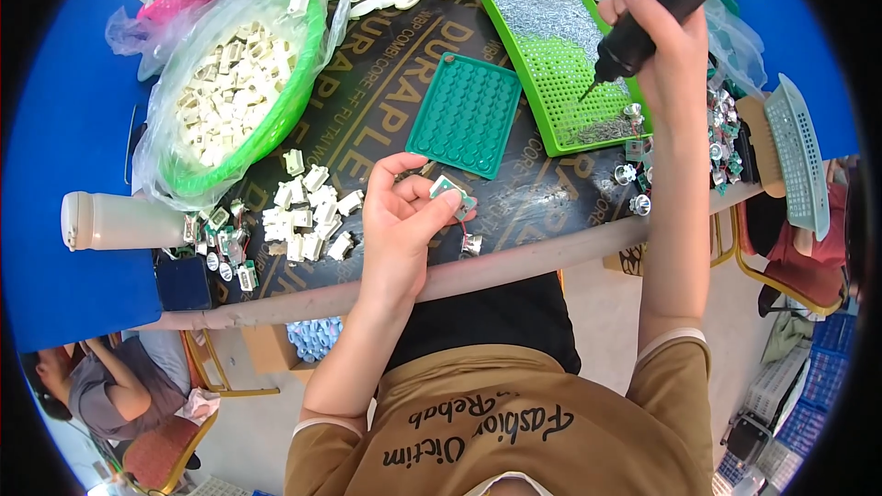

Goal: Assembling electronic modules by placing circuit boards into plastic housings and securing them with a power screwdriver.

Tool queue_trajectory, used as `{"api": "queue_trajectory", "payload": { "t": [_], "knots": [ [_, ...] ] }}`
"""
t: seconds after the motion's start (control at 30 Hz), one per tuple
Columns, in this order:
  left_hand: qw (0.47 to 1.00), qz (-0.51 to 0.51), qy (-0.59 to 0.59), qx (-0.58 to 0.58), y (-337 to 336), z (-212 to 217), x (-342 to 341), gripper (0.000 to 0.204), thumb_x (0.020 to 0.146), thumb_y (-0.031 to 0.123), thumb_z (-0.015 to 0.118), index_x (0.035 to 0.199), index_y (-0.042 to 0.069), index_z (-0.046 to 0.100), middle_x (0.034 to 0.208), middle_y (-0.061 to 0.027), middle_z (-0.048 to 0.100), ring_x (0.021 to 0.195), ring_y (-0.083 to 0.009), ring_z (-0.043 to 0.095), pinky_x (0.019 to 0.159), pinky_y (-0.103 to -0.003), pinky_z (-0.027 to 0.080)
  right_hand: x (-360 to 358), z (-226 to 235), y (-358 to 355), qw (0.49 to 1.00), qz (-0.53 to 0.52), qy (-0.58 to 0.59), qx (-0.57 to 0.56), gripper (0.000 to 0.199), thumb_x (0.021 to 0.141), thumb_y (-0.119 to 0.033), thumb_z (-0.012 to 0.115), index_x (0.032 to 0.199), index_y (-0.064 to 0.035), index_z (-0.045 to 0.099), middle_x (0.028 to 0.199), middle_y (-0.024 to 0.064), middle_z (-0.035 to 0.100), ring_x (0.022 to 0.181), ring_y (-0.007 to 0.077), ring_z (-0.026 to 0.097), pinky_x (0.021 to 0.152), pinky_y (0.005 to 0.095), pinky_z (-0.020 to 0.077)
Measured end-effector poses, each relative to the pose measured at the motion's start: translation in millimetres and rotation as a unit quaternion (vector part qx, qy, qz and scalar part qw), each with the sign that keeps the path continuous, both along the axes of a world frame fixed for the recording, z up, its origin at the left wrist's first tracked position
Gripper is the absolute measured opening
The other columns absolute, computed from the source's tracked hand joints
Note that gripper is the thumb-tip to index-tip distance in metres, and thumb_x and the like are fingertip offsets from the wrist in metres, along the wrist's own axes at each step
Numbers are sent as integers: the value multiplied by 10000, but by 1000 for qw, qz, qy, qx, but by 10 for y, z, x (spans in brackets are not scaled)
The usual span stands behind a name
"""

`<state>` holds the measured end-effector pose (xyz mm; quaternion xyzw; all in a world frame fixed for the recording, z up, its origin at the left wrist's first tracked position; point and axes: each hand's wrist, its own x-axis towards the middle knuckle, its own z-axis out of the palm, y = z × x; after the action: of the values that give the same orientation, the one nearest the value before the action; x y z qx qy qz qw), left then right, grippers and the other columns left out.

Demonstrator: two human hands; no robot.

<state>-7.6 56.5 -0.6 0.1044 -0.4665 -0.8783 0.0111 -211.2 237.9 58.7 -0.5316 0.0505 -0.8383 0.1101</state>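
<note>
From the head view, the dark worktop (386,101) carries several containers. Taking the teal pegged mat (465,114) as landmark: to its left sits a round green basket (303,96) lined with a clear bag and heaped with small cream plastic parts. To its right stands a green perforated tray (560,64), its far half covered with a grey mass of tiny screws and its near half mostly bare mesh. Below and left of the mat, loose cream parts (308,216) lie in a scatter on the worktop. Far left of the mat, a white bottle (119,220) lies on its side.

The left hand (400,220), just below the mat, pinches a small part (452,191) between thumb and fingertips. The part is pale green and white, flattish, tilted with its long axis running up-left to down-right. A small metal clip (471,243) shows right under it; I cannot tell whether the two are joined.

The right hand (666,46), right of the mat and over the tray, has its grip wrapped tight around a black and orange electric screwdriver (657,0). The tool's long axis slants from upper right to lower left, bit tip pointing down at the tray's mesh. Shiny assembled pieces (721,142) are piled beyond the tray's right edge.
</note>
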Motion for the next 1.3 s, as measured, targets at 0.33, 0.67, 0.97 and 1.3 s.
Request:
{"api": "queue_trajectory", "payload": {
  "t": [0.33,0.67,0.97,1.3],
  "knots": [
    [999,-2,13,-44,10,-17,5,355,782,-18,566,1089,32,395,763,-75,589,734,-223,622,689,-348,515,384,182,-225,799,-493,-143,313,431,805,-345,635,958,37,504,627,50,526,495,123,504,471,239,421],
    [999,3,-3,-33,5,-16,6,369,784,-8,566,1101,34,382,764,-85,610,728,-231,622,693,-359,511,453,119,-362,750,-530,-177,354,186,791,-161,653,740,-2,573,574,-3,535,454,65,490,425,208,391],
    [1000,4,0,-27,-3,-27,-2,376,787,-18,557,1113,29,374,770,-90,612,726,-240,627,682,-358,525,453,104,-330,758,-529,-153,349,164,804,-122,621,706,-7,559,556,1,524,446,67,479,414,212,381],
    [1000,19,0,-23,-4,-49,18,400,775,-32,585,1112,23,377,768,-74,592,734,-245,628,675,-365,531,365,11,-348,689,-597,-175,372,233,821,-128,599,624,-16,545,514,22,520,430,88,481,419,223,374]
  ]
}}
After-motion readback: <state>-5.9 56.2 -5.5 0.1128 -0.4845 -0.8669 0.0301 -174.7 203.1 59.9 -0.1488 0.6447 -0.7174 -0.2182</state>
